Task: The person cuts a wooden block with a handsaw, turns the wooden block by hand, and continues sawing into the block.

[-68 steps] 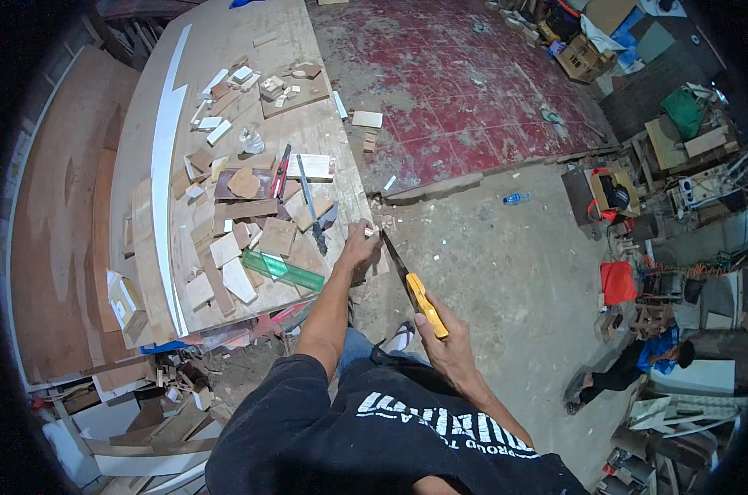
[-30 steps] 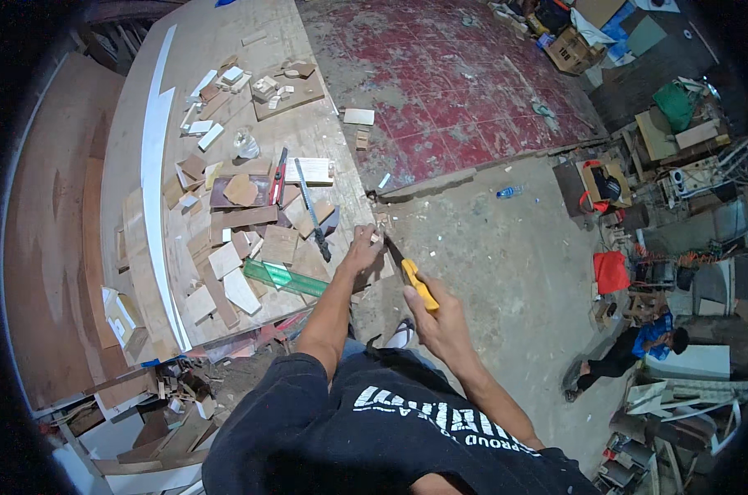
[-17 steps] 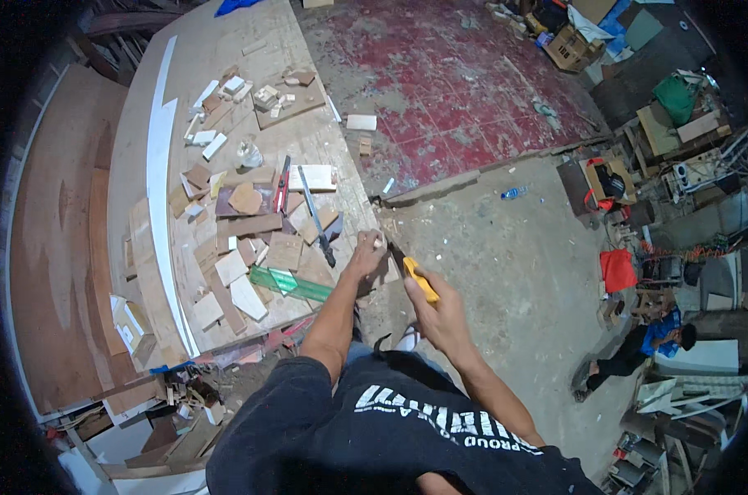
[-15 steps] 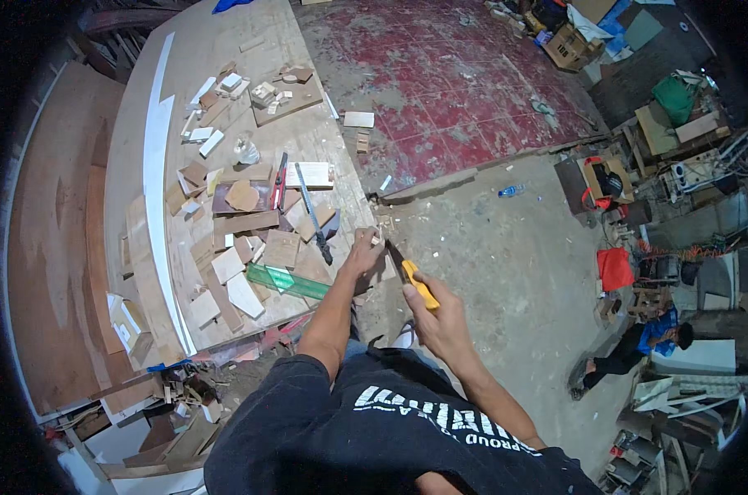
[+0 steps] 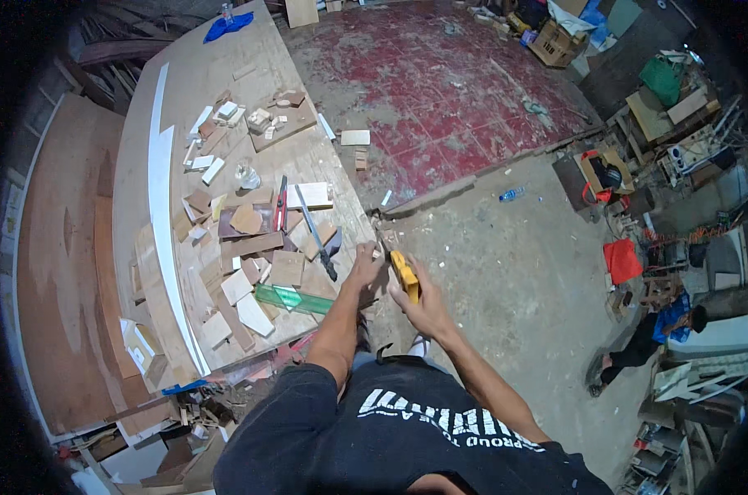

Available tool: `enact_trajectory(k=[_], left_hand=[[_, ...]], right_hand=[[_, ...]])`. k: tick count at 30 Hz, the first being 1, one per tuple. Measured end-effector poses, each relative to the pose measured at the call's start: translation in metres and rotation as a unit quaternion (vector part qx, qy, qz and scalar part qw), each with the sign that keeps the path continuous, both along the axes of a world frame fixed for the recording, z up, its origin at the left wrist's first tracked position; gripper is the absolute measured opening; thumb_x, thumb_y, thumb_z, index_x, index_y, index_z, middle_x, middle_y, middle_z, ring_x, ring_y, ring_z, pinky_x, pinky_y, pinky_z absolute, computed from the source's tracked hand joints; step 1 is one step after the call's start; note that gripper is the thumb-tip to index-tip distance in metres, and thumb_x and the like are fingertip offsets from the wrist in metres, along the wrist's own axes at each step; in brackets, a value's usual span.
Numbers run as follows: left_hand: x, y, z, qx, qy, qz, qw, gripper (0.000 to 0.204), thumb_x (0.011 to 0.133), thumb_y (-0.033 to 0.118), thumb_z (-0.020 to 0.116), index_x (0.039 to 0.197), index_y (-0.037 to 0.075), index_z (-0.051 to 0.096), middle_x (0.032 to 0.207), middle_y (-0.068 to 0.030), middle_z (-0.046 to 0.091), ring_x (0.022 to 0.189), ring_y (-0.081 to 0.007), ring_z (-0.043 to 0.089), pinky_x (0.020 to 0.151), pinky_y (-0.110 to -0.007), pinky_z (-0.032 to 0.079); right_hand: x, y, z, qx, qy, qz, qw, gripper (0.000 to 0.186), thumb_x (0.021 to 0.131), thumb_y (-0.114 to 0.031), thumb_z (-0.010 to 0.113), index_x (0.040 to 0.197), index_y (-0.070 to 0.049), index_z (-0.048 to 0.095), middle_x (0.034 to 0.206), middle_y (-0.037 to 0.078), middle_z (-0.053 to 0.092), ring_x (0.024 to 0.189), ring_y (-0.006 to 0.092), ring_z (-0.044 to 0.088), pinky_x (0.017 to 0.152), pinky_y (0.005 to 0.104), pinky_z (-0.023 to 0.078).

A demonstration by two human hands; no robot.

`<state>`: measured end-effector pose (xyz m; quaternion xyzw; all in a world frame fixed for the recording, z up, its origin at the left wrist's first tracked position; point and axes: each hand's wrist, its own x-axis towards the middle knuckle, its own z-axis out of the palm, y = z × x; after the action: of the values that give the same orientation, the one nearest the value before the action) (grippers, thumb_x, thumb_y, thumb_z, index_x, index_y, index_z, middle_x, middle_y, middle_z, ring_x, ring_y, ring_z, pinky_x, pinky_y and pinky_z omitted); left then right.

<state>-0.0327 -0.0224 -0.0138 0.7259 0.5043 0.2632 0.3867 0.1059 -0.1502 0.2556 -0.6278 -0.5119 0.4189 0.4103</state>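
My right hand [image 5: 423,307] is closed round the yellow handle of a handsaw [image 5: 404,272], just off the right edge of the wooden worktable [image 5: 254,70]. Its dark, narrow blade points away from me, seen nearly edge-on. Beside the blade, my left hand [image 5: 365,266] is closed on a small pale wood piece [image 5: 377,254] at the table edge; the fingers hide most of it. Left of that hand lie a black-handled metal file or blade [image 5: 315,231], a red cutter [image 5: 281,202] and a green transparent ruler [image 5: 294,299].
Several wood offcuts [image 5: 287,268] cover the table, along with a clear jar [image 5: 247,176] and a long white strip [image 5: 172,239]. A red tiled floor [image 5: 440,99] lies beyond. At right a person [image 5: 650,338] sits near stacked scrap and a red bag [image 5: 622,260].
My right hand and the saw have shifted down and left, closer to my left hand. The handle is turned more upright. The whole view has tilted slightly.
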Motion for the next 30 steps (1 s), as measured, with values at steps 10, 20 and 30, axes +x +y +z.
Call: enact_trajectory(k=[10,20,30], left_hand=[[0.011,-0.002,0.013,-0.024,-0.036,-0.015,0.999,0.04,0.085,0.022,0.062,0.119,0.004,0.05,0.117,-0.0254,0.044,0.107,-0.0404,0.052,0.093,-0.042,0.047],[0.021,-0.001,0.033,-0.032,-0.061,0.001,0.998,0.035,0.085,0.021,0.061,0.114,0.005,0.051,0.111,-0.0248,0.046,0.111,-0.0412,0.047,0.095,-0.043,0.044],[0.024,-0.003,0.042,0.015,0.009,-0.085,0.996,0.039,0.083,0.023,0.063,0.115,0.005,0.051,0.115,-0.0257,0.043,0.11,-0.0415,0.048,0.097,-0.044,0.043]], right_hand=[[0.008,-0.035,0.035,0.006,-0.024,-0.016,1.0,0.046,0.098,-0.026,0.055,0.134,0.003,0.046,0.098,0.025,0.065,0.086,0.0328,0.065,0.075,0.0395,0.05],[0.008,-0.01,0.023,0.044,-0.057,-0.024,0.997,0.038,0.101,-0.028,0.051,0.126,0.0,0.053,0.072,0.007,0.059,0.056,0.0117,0.054,0.05,0.0295,0.042],[0.017,-0.001,-0.003,0.014,-0.059,-0.052,0.997,0.038,0.101,-0.028,0.051,0.127,0.0,0.051,0.069,0.001,0.052,0.052,0.0095,0.049,0.047,0.0273,0.04]])
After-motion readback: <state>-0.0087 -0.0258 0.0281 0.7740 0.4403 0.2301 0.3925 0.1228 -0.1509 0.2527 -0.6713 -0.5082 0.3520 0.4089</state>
